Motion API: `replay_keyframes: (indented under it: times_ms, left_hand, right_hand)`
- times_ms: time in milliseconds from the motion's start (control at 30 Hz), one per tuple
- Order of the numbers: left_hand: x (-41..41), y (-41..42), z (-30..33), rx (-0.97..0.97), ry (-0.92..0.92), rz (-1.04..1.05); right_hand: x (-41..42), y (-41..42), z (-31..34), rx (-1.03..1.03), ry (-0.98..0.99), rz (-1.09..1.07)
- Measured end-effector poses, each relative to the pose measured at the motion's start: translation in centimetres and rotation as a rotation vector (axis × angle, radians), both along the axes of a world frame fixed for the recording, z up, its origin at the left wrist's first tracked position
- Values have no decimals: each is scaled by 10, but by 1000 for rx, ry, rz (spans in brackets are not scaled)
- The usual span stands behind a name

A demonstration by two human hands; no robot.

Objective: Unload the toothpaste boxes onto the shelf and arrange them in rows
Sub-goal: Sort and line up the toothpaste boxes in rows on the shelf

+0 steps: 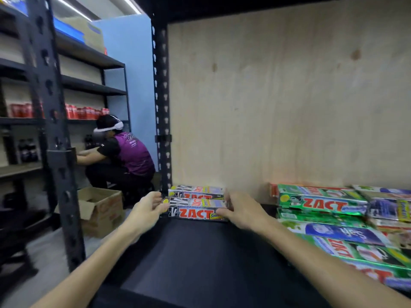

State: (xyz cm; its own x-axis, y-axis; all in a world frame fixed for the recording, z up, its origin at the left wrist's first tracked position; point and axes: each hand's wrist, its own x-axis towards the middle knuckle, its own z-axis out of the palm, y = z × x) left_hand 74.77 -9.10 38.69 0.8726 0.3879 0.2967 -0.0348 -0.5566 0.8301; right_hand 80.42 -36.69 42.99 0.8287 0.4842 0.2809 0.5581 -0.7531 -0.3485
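Reaching into the bay from the head camera's view, both bare hands close on the ends of a white-and-black Zact box (195,213) lying lengthwise near the back left corner of the dark shelf (200,252); the left hand (146,210) has its fingers curled against the box's left end, and the right hand (242,211) has its fingers wrapped over the right end, so the box is gripped between them. A second box of the same kind (196,202) lies on top of it, and a third (195,191) lies just behind, close to the plywood back panel (278,96). Whether the gripped box rests on the shelf or is slightly lifted cannot be told. On the right side of the same shelf, a pile of green toothpaste boxes (322,203) lies stacked and partly askew, well apart from the hands, with bare shelf between. A black perforated upright (162,107) frames the bay on the left. Beyond it, a person in a purple shirt (131,152) crouches at another rack, beside an open cardboard carton (100,207) on the floor, with red packs (84,112) lined up on a shelf above
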Motion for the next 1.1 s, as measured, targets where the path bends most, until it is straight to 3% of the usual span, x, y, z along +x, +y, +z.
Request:
replay_keyframes:
  times_ms: [200,333,567,933,1100]
  left_hand:
    - [26,4,3,-76,29,14]
    - [34,2,4,29,80,0]
    - [45,19,-4,15,15,-46]
    - [34,-5,2,204,-37,45]
    - [25,-13,4,158,-2,45]
  right_hand:
    - [16,28,-28,224,-6,-135]
    - [17,34,-40,298,-64,-190]
    - [26,35,-47,308,-57,-177]
    - [34,33,-52,348,41,-167]
    - [20,30,-47,411,95,-140]
